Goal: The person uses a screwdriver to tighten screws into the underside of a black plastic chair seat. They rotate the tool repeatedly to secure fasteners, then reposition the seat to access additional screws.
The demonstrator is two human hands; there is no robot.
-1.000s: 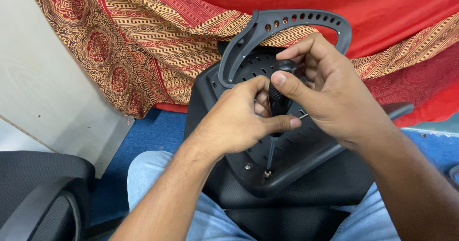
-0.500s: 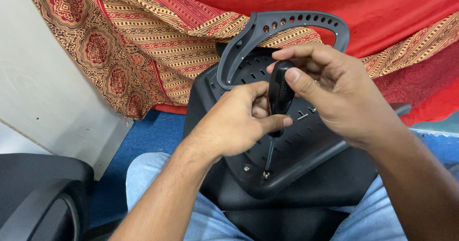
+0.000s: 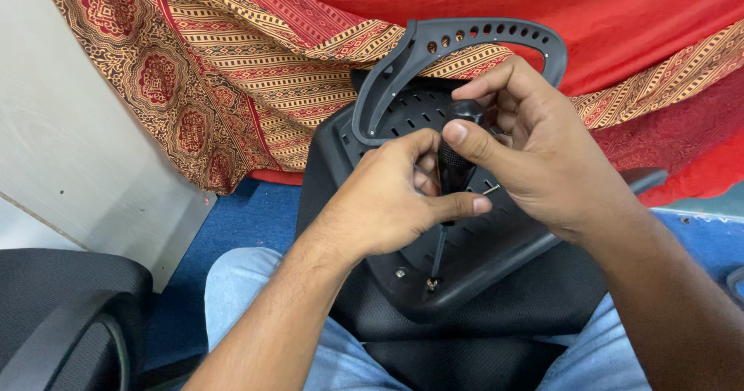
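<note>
A black plastic chair back part [image 3: 511, 244] with slots and a grey curved handle frame [image 3: 434, 38] rests on my lap. A black-handled screwdriver [image 3: 453, 166] stands nearly upright on it, its thin shaft running down to a screw [image 3: 431, 284] near the part's lower edge. My right hand [image 3: 542, 158] wraps the top of the screwdriver handle with thumb and fingers. My left hand [image 3: 387, 197] grips the lower handle and upper shaft, thumb pointing right. A second screw [image 3: 400, 272] sits just left of the tip.
A red and orange patterned cloth [image 3: 232, 65] hangs behind the part. A pale wall panel [image 3: 70, 158] is at the left, a black chair seat [image 3: 62, 313] at the bottom left, and blue floor [image 3: 248, 213] lies between. My jeans-clad legs [image 3: 240, 282] are below.
My right hand has shifted its grip around the screwdriver handle, fingers turning over the top. The left hand and the chair part stay nearly still.
</note>
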